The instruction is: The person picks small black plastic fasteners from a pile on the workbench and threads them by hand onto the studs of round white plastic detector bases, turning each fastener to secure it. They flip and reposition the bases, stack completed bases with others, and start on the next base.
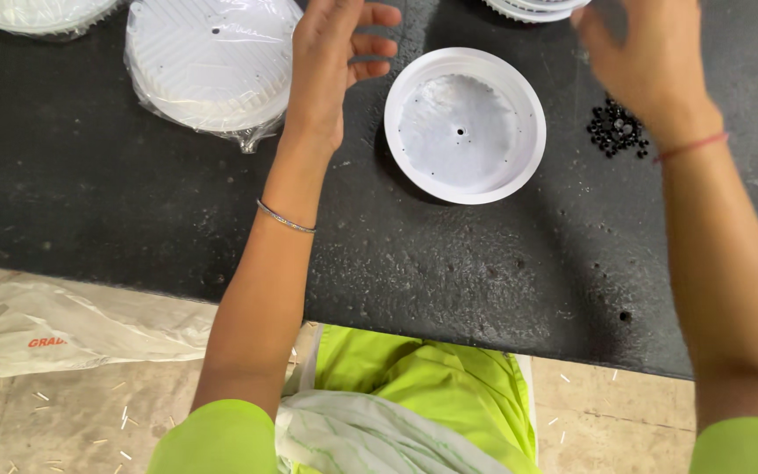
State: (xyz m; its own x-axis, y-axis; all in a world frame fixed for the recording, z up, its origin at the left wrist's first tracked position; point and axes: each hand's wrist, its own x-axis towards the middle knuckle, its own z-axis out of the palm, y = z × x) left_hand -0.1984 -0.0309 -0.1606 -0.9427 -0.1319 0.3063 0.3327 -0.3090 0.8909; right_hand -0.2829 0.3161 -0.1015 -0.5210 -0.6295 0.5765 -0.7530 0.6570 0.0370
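Black worktop (133, 193), white dish (465, 125) at upper centre. Left hand (331, 61) just left of it, fingers loose, empty. Right hand (638, 61) upper right, above black beads (618, 128); can't tell its grip. Wrapped dish stack (212, 66) upper left.

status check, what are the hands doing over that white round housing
Left hand open, raised, holding nothing. Right hand open, above small black beads. Round white plastic housing lies untouched on black table between them. Nothing in the way.

Black worktop (89, 193); littered concrete floor (46, 421)
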